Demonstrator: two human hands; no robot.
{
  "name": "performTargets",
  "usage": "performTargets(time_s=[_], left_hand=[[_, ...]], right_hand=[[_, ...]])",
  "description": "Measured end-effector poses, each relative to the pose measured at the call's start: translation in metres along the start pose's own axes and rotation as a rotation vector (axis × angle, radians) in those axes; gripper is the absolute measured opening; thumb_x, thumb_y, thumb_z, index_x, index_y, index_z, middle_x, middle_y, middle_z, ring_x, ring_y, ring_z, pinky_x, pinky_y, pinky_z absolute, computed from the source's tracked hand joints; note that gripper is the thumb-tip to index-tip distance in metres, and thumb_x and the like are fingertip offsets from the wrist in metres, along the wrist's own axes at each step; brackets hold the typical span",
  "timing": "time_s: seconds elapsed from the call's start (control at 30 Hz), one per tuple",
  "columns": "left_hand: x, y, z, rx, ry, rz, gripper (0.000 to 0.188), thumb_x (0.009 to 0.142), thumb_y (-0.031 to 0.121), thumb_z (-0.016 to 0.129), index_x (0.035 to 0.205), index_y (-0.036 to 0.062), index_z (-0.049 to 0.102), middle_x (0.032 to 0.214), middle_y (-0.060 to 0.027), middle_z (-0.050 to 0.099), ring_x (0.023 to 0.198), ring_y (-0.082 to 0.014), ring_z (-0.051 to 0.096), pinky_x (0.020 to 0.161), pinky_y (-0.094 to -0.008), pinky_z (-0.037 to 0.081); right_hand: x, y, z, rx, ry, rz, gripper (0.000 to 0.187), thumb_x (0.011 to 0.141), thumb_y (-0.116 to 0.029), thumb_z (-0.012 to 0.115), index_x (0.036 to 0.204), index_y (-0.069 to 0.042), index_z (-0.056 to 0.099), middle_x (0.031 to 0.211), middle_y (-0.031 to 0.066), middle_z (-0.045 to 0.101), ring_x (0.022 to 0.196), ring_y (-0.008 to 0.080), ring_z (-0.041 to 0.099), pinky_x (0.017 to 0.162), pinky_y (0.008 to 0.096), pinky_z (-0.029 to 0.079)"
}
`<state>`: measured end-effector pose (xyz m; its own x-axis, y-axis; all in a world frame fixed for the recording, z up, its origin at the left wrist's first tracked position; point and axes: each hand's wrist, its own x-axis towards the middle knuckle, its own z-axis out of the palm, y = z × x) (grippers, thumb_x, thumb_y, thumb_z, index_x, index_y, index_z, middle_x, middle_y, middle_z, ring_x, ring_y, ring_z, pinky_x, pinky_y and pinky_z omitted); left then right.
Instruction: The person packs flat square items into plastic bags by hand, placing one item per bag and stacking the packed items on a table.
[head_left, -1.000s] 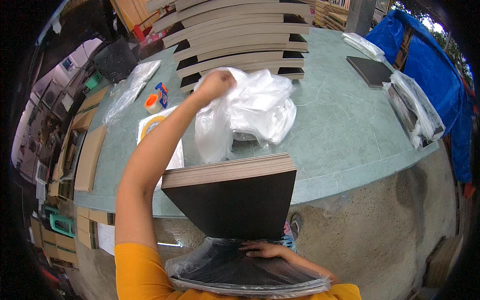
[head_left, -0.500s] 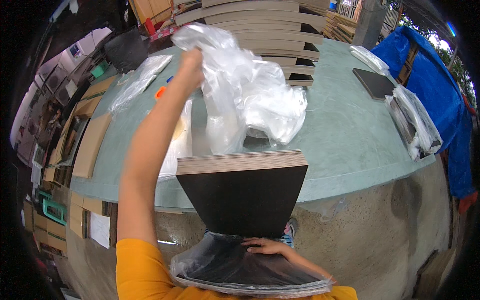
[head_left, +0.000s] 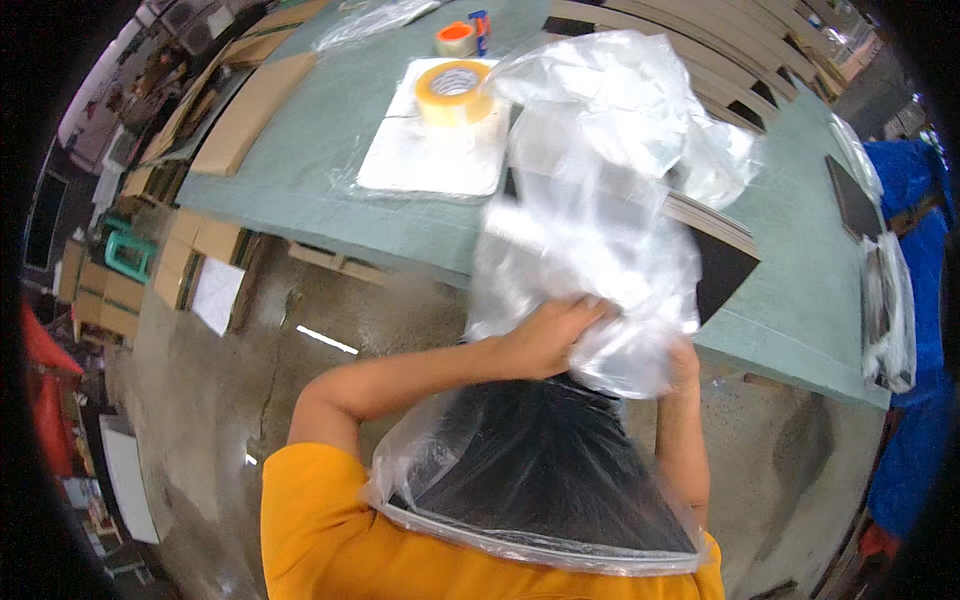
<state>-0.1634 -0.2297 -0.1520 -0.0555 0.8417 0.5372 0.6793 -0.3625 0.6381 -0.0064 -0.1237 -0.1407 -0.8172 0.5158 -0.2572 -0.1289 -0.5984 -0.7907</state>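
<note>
A crumpled clear plastic bag (head_left: 590, 250) hangs in front of me, its upper part spread over the table. My left hand (head_left: 560, 335) has its fingers closed on the bag's near end. On the bag's right edge is my right hand (head_left: 683, 368), blurred and partly behind the film, apparently pinching it. Behind the bag, a stack of black boards (head_left: 725, 268) with pale edges shows only its right part. Below my hands, a dark bundle in clear plastic (head_left: 540, 470) rests against my body.
On the green table (head_left: 300, 190) a yellow tape roll (head_left: 455, 92) lies on a white plastic-wrapped pack (head_left: 430, 160). An orange-cored tape roll (head_left: 456, 40) is behind it. Tall board stacks (head_left: 700, 40) fill the back. A wrapped bundle (head_left: 888, 310) lies at the right edge.
My left hand has come down from the far table, drawing the bag toward me over the black boards. My right hand has left the wrapped bundle for the bag. The view has turned left.
</note>
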Motion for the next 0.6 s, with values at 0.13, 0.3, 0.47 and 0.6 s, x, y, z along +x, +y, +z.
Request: performTargets(time_s=[0.13,0.3,0.47,0.6], left_hand=[[-0.023,0.021,-0.032,-0.193,-0.851,-0.482,0.043,0.070,0.021,0.062,0.103,-0.0026,0.048,0.102,-0.0217,0.051,0.096,-0.0343,0.049,0.083,-0.0376,0.039],[-0.043,-0.011,-0.039,-0.216,-1.152,-0.420,0.038,0.075,0.027,0.062,0.098,-0.0015,0.052,0.091,-0.0148,0.057,0.083,-0.0227,0.055,0.073,-0.0334,0.044],[0.046,0.060,-0.084,-0.777,-0.656,-0.581,0.029,0.082,0.023,0.056,0.097,-0.0016,0.054,0.084,-0.0074,0.059,0.077,-0.0122,0.053,0.069,-0.0267,0.044],[0.073,0.053,-0.105,-0.590,-0.549,-0.918,0.038,0.088,0.034,0.045,0.106,0.0016,0.052,0.095,-0.0030,0.057,0.084,-0.0083,0.050,0.075,-0.0236,0.042]], right_hand=[[-0.016,-0.005,0.005,-0.760,0.134,0.211,0.022,0.072,-0.014,0.064,0.087,0.001,0.059,0.073,0.0043,0.060,0.061,0.0120,0.057,0.055,0.0267,0.047],[-0.045,0.006,-0.043,-1.353,0.002,0.468,0.048,0.063,-0.034,0.072,0.094,0.000,0.057,0.080,0.0121,0.060,0.076,0.0181,0.059,0.063,0.0296,0.047],[-0.055,-0.079,0.037,-0.603,-0.335,-0.360,0.093,0.054,-0.033,0.078,0.127,-0.001,0.030,0.115,0.0154,0.049,0.106,0.0246,0.048,0.088,0.0357,0.037],[-0.054,-0.092,0.009,-0.256,-0.099,-0.132,0.073,0.067,-0.035,0.068,0.122,0.002,0.036,0.112,0.0145,0.051,0.104,0.0251,0.049,0.088,0.0365,0.039]])
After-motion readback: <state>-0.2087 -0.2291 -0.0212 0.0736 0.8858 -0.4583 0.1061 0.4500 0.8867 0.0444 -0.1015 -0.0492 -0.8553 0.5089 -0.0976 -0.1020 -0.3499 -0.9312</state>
